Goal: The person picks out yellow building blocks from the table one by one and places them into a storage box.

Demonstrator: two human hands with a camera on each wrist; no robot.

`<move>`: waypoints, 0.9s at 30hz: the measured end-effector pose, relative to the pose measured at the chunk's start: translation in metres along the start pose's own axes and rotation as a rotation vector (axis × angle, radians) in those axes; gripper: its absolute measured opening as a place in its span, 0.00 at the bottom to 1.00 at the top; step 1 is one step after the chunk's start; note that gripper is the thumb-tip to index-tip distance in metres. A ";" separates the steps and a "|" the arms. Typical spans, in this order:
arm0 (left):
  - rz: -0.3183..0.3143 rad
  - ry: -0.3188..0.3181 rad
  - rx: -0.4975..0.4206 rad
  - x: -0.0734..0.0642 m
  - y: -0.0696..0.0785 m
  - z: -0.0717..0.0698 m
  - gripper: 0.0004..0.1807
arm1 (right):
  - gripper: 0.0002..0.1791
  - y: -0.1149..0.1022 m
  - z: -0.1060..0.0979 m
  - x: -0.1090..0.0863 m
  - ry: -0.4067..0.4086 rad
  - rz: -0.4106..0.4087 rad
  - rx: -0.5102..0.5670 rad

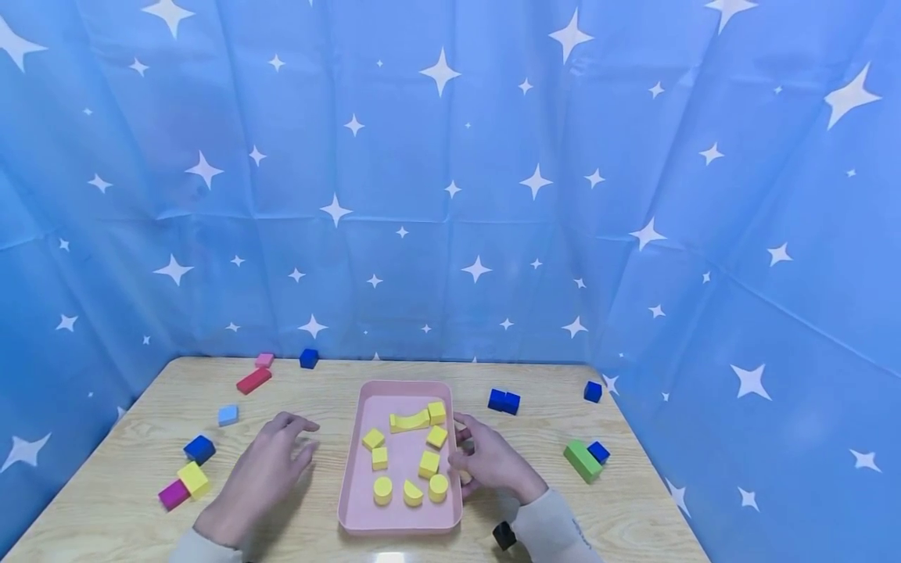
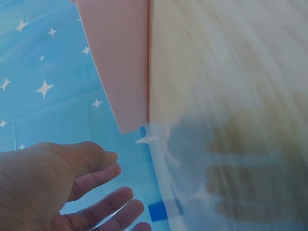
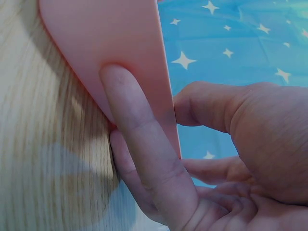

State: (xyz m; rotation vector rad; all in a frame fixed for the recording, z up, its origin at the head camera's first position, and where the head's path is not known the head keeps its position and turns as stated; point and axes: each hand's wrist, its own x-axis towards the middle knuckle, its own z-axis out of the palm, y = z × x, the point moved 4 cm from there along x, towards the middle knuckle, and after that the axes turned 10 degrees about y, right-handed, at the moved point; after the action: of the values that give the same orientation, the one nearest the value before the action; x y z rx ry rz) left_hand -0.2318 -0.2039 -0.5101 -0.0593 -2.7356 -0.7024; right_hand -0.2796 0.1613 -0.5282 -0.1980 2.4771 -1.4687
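A pink tray (image 1: pixel 403 460) lies on the table with several yellow blocks in it. Among them are cubes, two cylinders (image 1: pixel 382 490), a half-round block (image 1: pixel 413 493) and a long block with a curved hollow (image 1: pixel 410 422). My right hand (image 1: pixel 493 457) grips the tray's right side. In the right wrist view, its thumb is at the rim and its fingers lie against the outer wall (image 3: pixel 130 38). Left of the tray, my left hand (image 1: pixel 267 469) hovers apart from it, fingers loosely bent and holding nothing. The left wrist view shows the tray's side wall (image 2: pixel 120 62) beyond that hand.
Left on the table lie a yellow block (image 1: pixel 193 479), a purple block (image 1: pixel 174 495), a blue cube (image 1: pixel 200 450), a light blue block (image 1: pixel 228 415) and a red bar (image 1: pixel 254 381). To the right are dark blue blocks (image 1: pixel 504 402) and a green block (image 1: pixel 582 461). A starry blue curtain (image 1: pixel 450 172) hangs behind.
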 end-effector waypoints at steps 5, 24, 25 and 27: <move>-0.008 0.000 0.027 -0.002 -0.012 -0.006 0.17 | 0.45 0.001 -0.001 0.000 -0.001 0.012 0.002; -0.027 -0.014 0.092 -0.008 -0.058 -0.024 0.22 | 0.45 0.002 0.000 0.001 0.004 0.019 0.000; -0.030 -0.021 0.090 -0.009 -0.060 -0.024 0.22 | 0.45 0.003 0.000 0.001 0.004 0.019 0.000; -0.043 -0.042 0.088 -0.009 -0.062 -0.024 0.22 | 0.45 0.002 -0.001 0.002 0.002 0.018 0.004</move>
State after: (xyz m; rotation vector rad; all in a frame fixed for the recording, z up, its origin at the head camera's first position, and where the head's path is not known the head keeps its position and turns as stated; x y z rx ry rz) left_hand -0.2238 -0.2698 -0.5218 0.0044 -2.8116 -0.5978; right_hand -0.2815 0.1625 -0.5303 -0.1738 2.4713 -1.4669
